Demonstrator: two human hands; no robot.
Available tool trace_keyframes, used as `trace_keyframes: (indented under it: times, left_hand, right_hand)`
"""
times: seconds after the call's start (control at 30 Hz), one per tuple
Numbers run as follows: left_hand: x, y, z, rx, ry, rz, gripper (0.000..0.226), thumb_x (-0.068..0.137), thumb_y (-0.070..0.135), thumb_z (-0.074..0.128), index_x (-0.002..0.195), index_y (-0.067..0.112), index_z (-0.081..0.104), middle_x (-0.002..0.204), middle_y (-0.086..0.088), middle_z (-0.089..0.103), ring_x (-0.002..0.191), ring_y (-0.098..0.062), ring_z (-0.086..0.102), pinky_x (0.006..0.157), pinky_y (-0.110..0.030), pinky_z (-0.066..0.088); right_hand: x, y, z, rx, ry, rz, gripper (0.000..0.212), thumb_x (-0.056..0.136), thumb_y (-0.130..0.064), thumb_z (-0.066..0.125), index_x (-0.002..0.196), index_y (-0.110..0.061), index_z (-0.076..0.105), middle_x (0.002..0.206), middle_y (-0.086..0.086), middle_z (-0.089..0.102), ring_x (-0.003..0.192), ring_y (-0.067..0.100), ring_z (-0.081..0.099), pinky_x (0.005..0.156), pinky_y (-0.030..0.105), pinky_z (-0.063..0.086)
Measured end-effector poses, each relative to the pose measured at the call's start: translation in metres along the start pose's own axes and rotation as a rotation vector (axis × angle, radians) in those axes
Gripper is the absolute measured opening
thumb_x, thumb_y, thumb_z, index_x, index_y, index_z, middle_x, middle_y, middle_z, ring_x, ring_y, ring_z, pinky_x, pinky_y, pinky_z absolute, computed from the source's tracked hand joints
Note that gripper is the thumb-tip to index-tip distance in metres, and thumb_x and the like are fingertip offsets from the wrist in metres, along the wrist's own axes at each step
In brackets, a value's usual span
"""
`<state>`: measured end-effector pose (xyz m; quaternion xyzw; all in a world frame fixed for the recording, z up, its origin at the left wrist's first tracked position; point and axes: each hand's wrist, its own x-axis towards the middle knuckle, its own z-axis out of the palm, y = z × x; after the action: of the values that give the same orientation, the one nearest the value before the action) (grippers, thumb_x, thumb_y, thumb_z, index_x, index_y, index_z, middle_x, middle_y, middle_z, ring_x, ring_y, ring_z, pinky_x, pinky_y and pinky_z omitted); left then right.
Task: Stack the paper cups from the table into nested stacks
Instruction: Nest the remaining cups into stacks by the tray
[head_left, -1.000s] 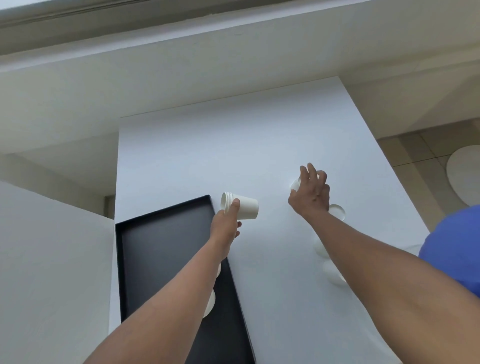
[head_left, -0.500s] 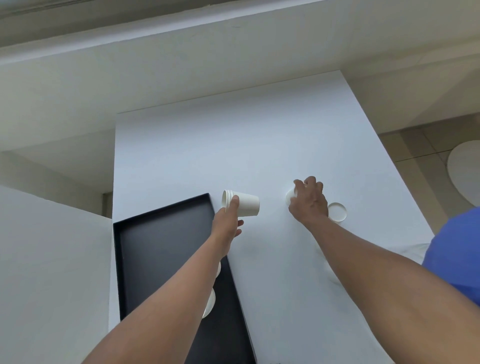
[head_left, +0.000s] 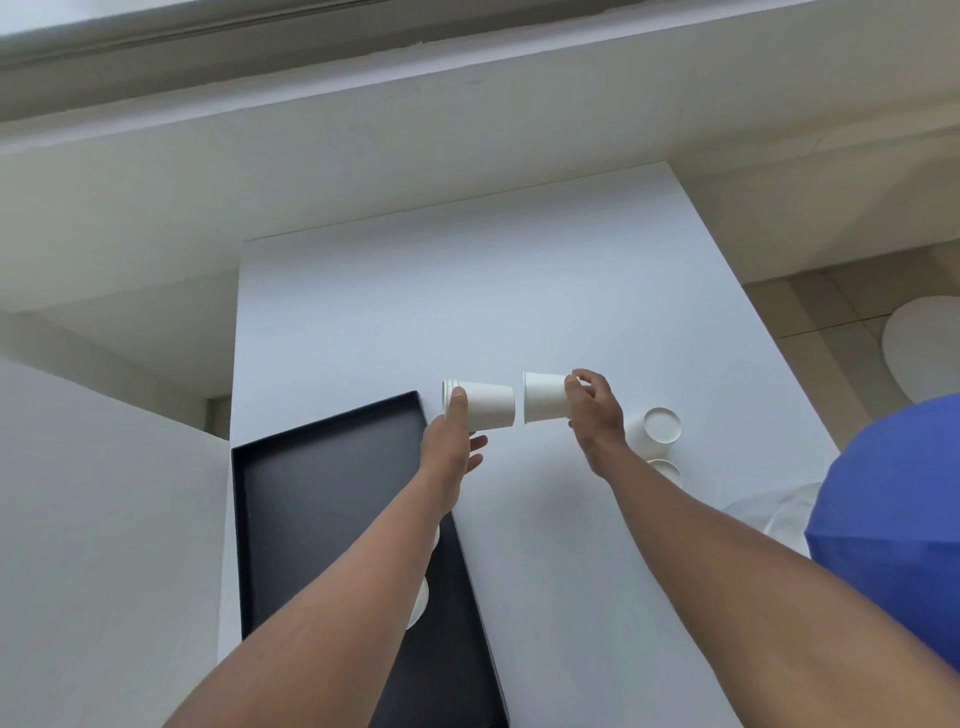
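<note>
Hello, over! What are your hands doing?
Left hand holds cup stack. Right hand holds single cup. Small gap between them, nothing blocking.

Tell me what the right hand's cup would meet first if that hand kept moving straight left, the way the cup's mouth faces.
Most likely the base of the cup stack in the left hand; the right hand and its cup look level with it.

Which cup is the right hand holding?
The right hand holds the single cup sideways in the air, beside the left hand's stack. The other cups stand upside down on the table.
</note>
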<state>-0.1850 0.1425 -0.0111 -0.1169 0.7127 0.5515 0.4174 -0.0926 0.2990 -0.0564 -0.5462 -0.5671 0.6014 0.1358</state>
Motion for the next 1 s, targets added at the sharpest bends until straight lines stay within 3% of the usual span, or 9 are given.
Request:
trace_keyframes:
  times: [0.1,0.2,0.37,0.6,0.77,0.87,1.0]
  left_hand:
    - [-0.008,0.001,-0.001,-0.002,0.000,0.013,0.049,0.101,0.059,0.043,0.127,0.020,0.057,0.125,-0.001,0.064,0.096,-0.014,0.069,0.091,-0.036,0.055]
    - [-0.013,0.003,-0.003,0.007,-0.001,0.023,0.050,0.101,0.060,0.042,0.127,0.019,0.058,0.125,-0.001,0.064,0.099,-0.015,0.069,0.091,-0.036,0.054]
    - [-0.023,0.006,-0.004,0.037,-0.017,0.039,0.050,0.101,0.060,0.042,0.126,0.020,0.058,0.125,-0.001,0.065,0.101,-0.016,0.069,0.096,-0.039,0.053]
    - [-0.036,0.008,-0.002,0.063,-0.024,0.098,0.045,0.102,0.056,0.040,0.127,0.020,0.053,0.130,-0.002,0.061,0.106,-0.017,0.067,0.093,-0.040,0.052]
    - [-0.044,0.011,0.004,0.063,-0.102,0.114,0.063,0.099,0.071,0.025,0.133,0.027,0.053,0.132,0.001,0.059,0.110,-0.015,0.065,0.100,-0.045,0.052]
    - [-0.047,0.011,0.004,0.054,-0.121,0.120,0.064,0.093,0.075,0.040,0.132,0.025,0.051,0.129,0.004,0.058,0.113,-0.015,0.064,0.099,-0.047,0.054]
    - [-0.047,0.009,0.005,0.028,-0.099,0.140,0.065,0.083,0.062,0.072,0.128,0.023,0.046,0.124,0.001,0.061,0.112,-0.015,0.064,0.098,-0.048,0.055]
  right_hand:
    - [-0.012,-0.005,0.002,0.074,-0.085,0.015,0.028,0.098,-0.033,0.050,0.124,-0.025,0.059,0.115,-0.003,0.055,0.096,0.020,0.057,0.080,0.031,0.050]
    - [-0.021,-0.009,0.005,0.089,-0.159,-0.011,0.028,0.100,-0.030,0.049,0.125,-0.022,0.059,0.111,-0.004,0.053,0.097,0.017,0.055,0.070,0.025,0.047]
    - [-0.032,-0.014,0.007,0.102,-0.249,-0.020,0.026,0.100,-0.029,0.050,0.123,-0.022,0.060,0.108,-0.005,0.054,0.086,0.011,0.055,0.077,0.029,0.050]
    - [-0.044,-0.019,0.005,0.133,-0.337,-0.021,0.023,0.099,-0.027,0.052,0.118,-0.021,0.064,0.112,0.002,0.057,0.093,0.021,0.059,0.071,0.025,0.052]
    - [-0.051,-0.023,0.001,0.179,-0.419,0.023,0.022,0.098,-0.027,0.054,0.116,-0.020,0.065,0.118,0.011,0.059,0.087,0.026,0.063,0.074,0.030,0.056]
    - [-0.055,-0.025,-0.003,0.223,-0.481,0.052,0.022,0.098,-0.025,0.055,0.118,-0.018,0.064,0.114,0.014,0.061,0.083,0.029,0.066,0.078,0.033,0.059]
    - [-0.061,-0.027,-0.008,0.185,-0.576,0.055,0.021,0.098,-0.024,0.055,0.118,-0.021,0.062,0.112,0.016,0.065,0.086,0.030,0.070,0.083,0.038,0.060]
